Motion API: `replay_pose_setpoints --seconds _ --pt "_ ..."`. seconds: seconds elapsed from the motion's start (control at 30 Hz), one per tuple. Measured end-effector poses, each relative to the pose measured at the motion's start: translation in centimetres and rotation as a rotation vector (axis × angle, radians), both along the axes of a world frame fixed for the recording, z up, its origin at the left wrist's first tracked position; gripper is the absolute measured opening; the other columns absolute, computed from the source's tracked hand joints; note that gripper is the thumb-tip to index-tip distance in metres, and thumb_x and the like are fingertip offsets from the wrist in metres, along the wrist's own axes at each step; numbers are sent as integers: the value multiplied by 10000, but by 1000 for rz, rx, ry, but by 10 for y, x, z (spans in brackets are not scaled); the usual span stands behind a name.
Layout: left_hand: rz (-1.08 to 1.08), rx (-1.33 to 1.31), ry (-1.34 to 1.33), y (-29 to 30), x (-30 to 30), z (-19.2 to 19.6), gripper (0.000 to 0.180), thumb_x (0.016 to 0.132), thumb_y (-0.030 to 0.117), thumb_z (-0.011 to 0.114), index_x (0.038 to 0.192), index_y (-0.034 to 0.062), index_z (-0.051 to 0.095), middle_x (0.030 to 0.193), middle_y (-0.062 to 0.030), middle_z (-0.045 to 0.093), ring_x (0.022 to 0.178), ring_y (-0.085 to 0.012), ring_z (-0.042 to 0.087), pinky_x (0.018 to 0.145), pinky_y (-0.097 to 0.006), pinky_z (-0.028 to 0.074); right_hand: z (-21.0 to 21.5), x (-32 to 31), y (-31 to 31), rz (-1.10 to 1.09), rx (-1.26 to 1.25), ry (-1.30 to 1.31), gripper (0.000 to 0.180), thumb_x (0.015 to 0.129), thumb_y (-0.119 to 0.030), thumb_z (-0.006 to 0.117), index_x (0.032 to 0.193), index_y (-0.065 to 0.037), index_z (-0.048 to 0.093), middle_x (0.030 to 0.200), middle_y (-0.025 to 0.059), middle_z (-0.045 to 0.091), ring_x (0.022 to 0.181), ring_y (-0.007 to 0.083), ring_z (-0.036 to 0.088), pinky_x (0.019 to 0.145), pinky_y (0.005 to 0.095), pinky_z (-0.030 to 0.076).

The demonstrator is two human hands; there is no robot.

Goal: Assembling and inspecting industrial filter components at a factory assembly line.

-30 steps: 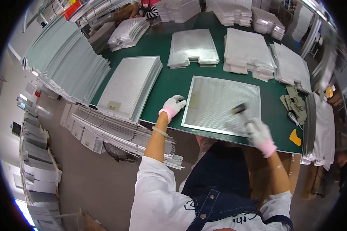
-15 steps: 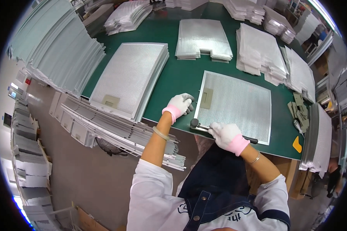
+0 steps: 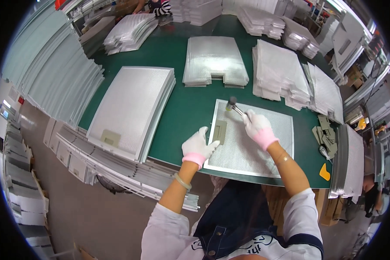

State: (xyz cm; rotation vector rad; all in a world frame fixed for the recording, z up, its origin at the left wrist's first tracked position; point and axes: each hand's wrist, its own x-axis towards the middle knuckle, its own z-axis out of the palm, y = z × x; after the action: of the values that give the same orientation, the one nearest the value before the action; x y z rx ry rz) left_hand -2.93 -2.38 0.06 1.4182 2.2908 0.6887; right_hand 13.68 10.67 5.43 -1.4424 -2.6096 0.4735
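A framed metal mesh panel [image 3: 264,147] lies flat on the green table [image 3: 190,108] in front of me. My left hand [image 3: 198,146], in a white glove with a pink cuff, rests flat on the panel's left edge, beside a small greenish tab [image 3: 219,131] on the frame. My right hand [image 3: 256,127], gloved the same way, grips the handle of a small mallet [image 3: 233,105]. The mallet's dark head is over the panel's far left corner.
A stack of framed mesh panels [image 3: 130,110] lies to the left, more mesh sheets [image 3: 214,60] and piles [image 3: 281,76] behind. Small metal parts [image 3: 326,135] and an orange scraper [image 3: 325,172] sit at the right. Another person's hand [image 3: 158,6] works at the far end.
The mallet in my right hand went from the panel's right side, along its near edge, up to the far left corner. My left hand stayed on the left edge.
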Motion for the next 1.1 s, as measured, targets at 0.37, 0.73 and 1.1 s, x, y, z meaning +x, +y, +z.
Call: replay_pose_setpoints --seconds 0.37,0.73,1.1 --pt "19 -30 -21 -4 1 5 675 683 474 692 1192 69 512 1067 -154 619 966 -288 605 811 -357 476 -11 -55 35 80 36 -20 312 946 -316 351 969 -37 488 845 191 633 806 359 617 706 460 485" --pt "39 58 66 -6 2 5 601 678 376 711 1169 76 535 879 -109 636 773 -251 618 714 -343 484 -9 55 31 -127 -5 210 336 932 -360 370 936 -57 513 769 185 623 713 376 600 642 480 464" --pt "47 -9 60 2 13 0 572 711 306 703 1190 47 530 920 -111 629 744 -232 594 728 -330 480 2 197 54 -509 -8 -55 324 926 -339 388 1007 -66 543 872 171 641 825 365 611 748 456 476"
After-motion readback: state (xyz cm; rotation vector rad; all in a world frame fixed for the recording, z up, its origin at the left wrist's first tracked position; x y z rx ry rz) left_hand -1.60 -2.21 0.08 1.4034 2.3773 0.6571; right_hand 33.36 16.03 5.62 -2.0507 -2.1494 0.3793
